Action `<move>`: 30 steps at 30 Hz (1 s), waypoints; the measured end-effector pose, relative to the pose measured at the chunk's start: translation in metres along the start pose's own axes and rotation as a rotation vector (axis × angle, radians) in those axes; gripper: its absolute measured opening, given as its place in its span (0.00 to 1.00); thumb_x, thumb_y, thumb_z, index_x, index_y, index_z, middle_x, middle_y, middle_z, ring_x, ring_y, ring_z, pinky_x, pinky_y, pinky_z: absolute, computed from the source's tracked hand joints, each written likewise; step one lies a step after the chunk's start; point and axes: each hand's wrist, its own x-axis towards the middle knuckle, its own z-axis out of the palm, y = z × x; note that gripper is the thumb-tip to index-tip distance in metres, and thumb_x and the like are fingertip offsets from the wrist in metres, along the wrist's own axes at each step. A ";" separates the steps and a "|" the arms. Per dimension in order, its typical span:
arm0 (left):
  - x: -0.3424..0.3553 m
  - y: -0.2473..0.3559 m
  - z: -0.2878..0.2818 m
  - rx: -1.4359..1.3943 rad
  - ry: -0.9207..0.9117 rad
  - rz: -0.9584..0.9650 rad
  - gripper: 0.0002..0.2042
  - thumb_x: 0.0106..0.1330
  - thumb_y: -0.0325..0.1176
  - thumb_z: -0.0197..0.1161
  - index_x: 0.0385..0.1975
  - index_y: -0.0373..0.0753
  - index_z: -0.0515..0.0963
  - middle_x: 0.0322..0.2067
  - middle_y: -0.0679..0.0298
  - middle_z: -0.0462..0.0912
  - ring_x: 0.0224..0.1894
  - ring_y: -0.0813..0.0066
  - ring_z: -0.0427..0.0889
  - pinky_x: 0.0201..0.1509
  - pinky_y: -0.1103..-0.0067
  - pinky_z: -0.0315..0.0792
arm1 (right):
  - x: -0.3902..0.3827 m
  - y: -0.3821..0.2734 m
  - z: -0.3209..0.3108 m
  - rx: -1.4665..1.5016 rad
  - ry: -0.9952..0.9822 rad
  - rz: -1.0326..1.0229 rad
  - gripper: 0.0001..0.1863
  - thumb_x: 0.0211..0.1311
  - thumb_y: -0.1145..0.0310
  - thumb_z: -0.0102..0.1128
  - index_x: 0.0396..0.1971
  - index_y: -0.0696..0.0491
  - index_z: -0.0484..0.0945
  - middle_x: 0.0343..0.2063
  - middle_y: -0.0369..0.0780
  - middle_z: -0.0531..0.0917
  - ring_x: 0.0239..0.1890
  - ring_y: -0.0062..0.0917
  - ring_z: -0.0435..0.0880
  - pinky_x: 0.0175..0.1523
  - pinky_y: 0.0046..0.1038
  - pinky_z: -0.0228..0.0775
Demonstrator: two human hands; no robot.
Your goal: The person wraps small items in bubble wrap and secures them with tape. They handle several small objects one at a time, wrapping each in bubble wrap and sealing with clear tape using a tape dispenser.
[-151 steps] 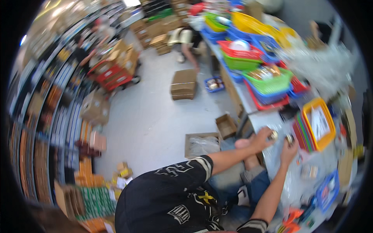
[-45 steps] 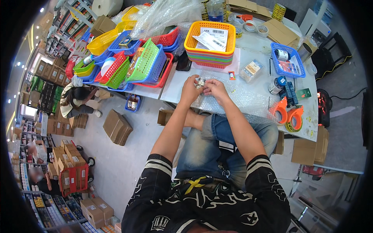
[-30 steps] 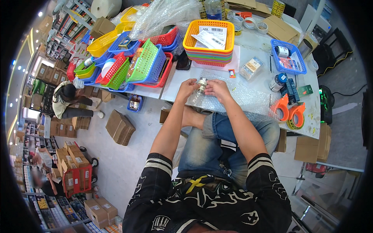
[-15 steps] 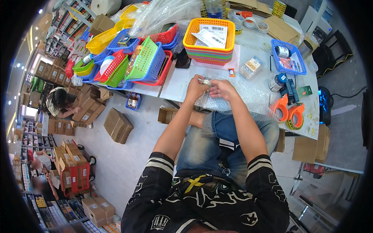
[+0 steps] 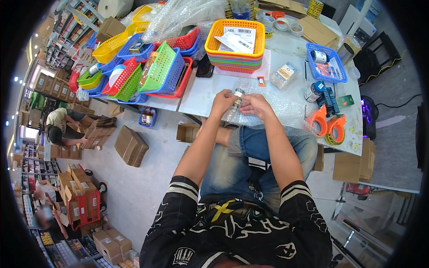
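Note:
Over the near edge of the table, a small bottle (image 5: 237, 97) with a pale label and a shiny top stands tilted between my hands. My left hand (image 5: 222, 104) is closed round its left side. From the right, my right hand (image 5: 256, 106) meets it with thumb and fingertips, the fingers bent. Beneath both hands lies a sheet of clear bubble wrap (image 5: 283, 106), spreading to the right. Just beyond it are a small red-and-green packet (image 5: 261, 81) and a clear-wrapped pack (image 5: 284, 74).
A stack of baskets (image 5: 235, 62) topped by a yellow one holds papers. To its left sit several tilted coloured baskets (image 5: 163, 73) and a phone (image 5: 205, 68). Orange tape dispensers (image 5: 319, 120), a dark bottle (image 5: 315, 91) and a blue basket (image 5: 342, 77) are at right. People work at far left.
The bottle has turned more upright between my hands, so its label now shows. My right fingers have come in closer to it. The whole view has shifted slightly.

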 end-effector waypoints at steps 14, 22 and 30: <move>-0.024 0.051 -0.006 0.474 -0.007 0.136 0.24 0.54 0.43 0.77 0.50 0.37 0.87 0.38 0.53 0.90 0.41 0.56 0.90 0.48 0.67 0.82 | -0.007 0.030 0.020 0.055 0.144 -0.115 0.23 0.72 0.62 0.67 0.54 0.63 0.72 0.45 0.50 0.83 0.41 0.37 0.89 0.48 0.37 0.87; -0.019 0.061 -0.007 0.435 -0.037 0.088 0.24 0.53 0.42 0.78 0.49 0.37 0.86 0.36 0.53 0.89 0.40 0.56 0.90 0.47 0.66 0.81 | 0.004 0.046 0.016 -0.070 0.074 -0.294 0.31 0.70 0.64 0.68 0.64 0.67 0.72 0.46 0.48 0.86 0.40 0.29 0.88 0.42 0.30 0.83; -0.023 0.056 -0.016 0.437 -0.043 0.063 0.25 0.54 0.40 0.77 0.51 0.37 0.84 0.39 0.50 0.88 0.43 0.51 0.88 0.49 0.62 0.81 | -0.026 0.022 0.025 -0.425 0.294 -0.195 0.30 0.66 0.66 0.69 0.63 0.64 0.73 0.43 0.50 0.87 0.33 0.31 0.91 0.34 0.29 0.83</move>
